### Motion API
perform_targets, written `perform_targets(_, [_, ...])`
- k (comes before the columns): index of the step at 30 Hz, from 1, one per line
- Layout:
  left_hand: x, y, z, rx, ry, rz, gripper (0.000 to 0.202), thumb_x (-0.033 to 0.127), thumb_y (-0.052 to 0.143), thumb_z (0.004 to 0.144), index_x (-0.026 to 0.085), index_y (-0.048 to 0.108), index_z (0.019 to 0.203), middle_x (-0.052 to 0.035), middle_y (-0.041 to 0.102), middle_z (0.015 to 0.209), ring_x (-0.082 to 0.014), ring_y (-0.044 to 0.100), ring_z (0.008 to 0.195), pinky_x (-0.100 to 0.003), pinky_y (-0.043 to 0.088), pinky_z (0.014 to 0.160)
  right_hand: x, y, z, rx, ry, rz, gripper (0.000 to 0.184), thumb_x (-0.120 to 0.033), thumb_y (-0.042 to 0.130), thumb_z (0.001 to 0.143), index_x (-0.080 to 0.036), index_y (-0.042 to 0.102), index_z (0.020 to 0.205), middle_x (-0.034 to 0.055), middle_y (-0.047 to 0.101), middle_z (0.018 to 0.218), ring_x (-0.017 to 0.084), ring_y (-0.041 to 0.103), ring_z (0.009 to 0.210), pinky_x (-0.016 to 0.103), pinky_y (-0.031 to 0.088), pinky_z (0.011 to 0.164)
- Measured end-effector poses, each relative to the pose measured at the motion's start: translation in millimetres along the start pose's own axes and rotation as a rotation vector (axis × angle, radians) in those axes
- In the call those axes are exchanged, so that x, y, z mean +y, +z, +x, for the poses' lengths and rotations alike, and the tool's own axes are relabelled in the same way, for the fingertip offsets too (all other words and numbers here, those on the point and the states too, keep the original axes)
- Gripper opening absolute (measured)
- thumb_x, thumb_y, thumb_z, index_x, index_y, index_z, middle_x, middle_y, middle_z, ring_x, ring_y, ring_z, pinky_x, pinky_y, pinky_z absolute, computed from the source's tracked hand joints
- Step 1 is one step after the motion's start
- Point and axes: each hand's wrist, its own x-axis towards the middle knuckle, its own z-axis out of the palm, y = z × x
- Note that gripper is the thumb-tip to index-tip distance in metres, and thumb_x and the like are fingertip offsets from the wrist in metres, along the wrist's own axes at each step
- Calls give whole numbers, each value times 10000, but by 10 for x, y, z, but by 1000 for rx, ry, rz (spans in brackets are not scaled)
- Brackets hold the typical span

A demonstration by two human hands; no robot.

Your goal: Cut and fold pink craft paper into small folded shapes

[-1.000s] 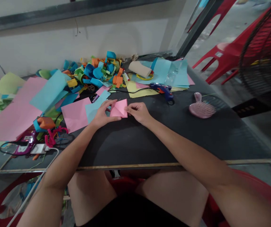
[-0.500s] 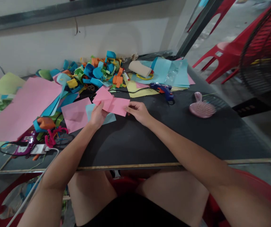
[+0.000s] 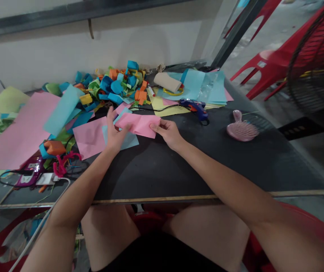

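A pink paper sheet (image 3: 139,124), creased and partly unfolded, hangs just above the black table (image 3: 179,166). My right hand (image 3: 169,132) pinches its right edge between thumb and fingers. My left hand (image 3: 115,132) holds the sheet's left end, thumb on top and fingers underneath, with one finger pointing up. Under my left hand lie a light blue sheet (image 3: 128,140) and a second pink sheet (image 3: 90,136), both flat on the table.
A heap of folded coloured paper pieces (image 3: 116,87) sits at the back. Large pink and blue sheets (image 3: 28,124) cover the left side. A blue glue gun (image 3: 196,107), a pink hairbrush (image 3: 240,130), a cardboard roll (image 3: 167,81) and cables (image 3: 37,179) lie around. Red chairs (image 3: 266,64) stand to the right.
The small folded pink piece has been opened out into a wider sheet. My left hand slid left and up along it; my right hand stayed at its right edge.
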Motion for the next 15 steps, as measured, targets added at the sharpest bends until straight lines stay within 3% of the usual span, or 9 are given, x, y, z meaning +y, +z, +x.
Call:
perform_targets(6, [74,-53,41,-94,166,58,1248,720,794,456,303,229,1488,-200,221,1566,-375,437,1349,-498,434,1055,-8,6,-6,-2,5,82,416,-579,808,598,-206,683,732,7,665,757,150,586,732,312,484,751])
perform_targets(8, [88,-72,56,-84,201,104,1084,698,788,521,280,366,1427,-183,298,1534,-357,423,1361,-496,422,1069,-21,8,-5,-8,7,75,424,-588,803,600,-202,670,716,8,656,751,147,577,725,309,477,744])
perform_targets(11, [91,-113,87,-26,186,150,597,590,752,692,254,618,1167,-130,440,1451,-299,464,1330,-469,428,1068,-55,-6,5,-45,14,39,464,-618,803,570,-197,624,651,0,620,710,141,549,706,291,456,695])
perform_targets(13, [85,-131,110,12,137,89,369,526,723,753,230,684,970,-108,517,1383,-264,529,1260,-436,455,1038,-84,-26,14,-77,34,30,511,-643,802,543,-192,567,591,-18,552,634,118,495,639,264,415,616])
perform_targets(15, [79,-129,128,58,48,-55,299,499,708,772,208,678,833,-97,607,1260,-228,596,1154,-385,499,967,-110,-47,20,-114,54,24,554,-669,788,536,-189,512,553,-46,451,557,85,401,555,239,339,530])
